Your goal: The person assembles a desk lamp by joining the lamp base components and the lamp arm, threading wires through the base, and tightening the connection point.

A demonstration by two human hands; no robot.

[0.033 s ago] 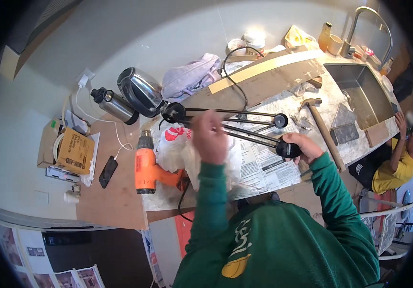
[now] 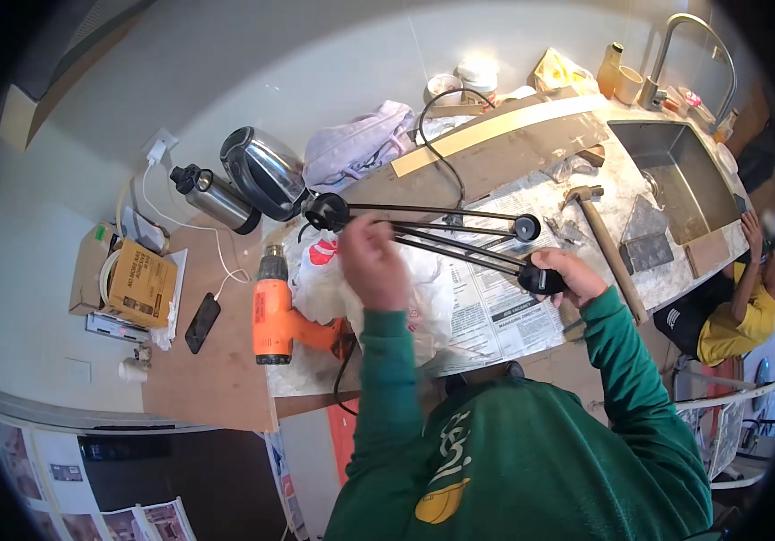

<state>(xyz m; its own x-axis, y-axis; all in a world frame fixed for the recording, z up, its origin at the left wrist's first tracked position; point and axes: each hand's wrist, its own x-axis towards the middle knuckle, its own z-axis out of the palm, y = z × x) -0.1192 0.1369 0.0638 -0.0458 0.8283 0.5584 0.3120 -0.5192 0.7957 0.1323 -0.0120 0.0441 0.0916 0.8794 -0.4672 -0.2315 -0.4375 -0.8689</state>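
Observation:
A black swing arm [image 2: 460, 252], with paired thin rods and round joints, stretches folded across the worktop. My right hand [image 2: 572, 275] is closed round the black knob-like end [image 2: 539, 279] at its lower right. Close to the left joint [image 2: 326, 211], my left hand [image 2: 375, 269] is over the rods with curled fingers. It is slightly blurred, and what its fingers pinch, if anything, is hidden. Beneath lie a white plastic bag [image 2: 423, 311] with red print and newspaper sheets [image 2: 505, 311]. Left of the bag, an orange heat gun [image 2: 275, 316] stands nozzle up.
A steel kettle [image 2: 263, 171], flask [image 2: 216, 198], phone [image 2: 203, 323] on a white cable and cardboard box [image 2: 141, 284] stand left. Behind are a lilac cloth bag [image 2: 359, 144] and long board [image 2: 532, 135]. A hammer [image 2: 611, 248] lies before the sink [image 2: 676, 162]; another person [image 2: 739, 316] is at right.
My left hand has slid left along the rods toward the left joint. My right hand and the swing arm look the same.

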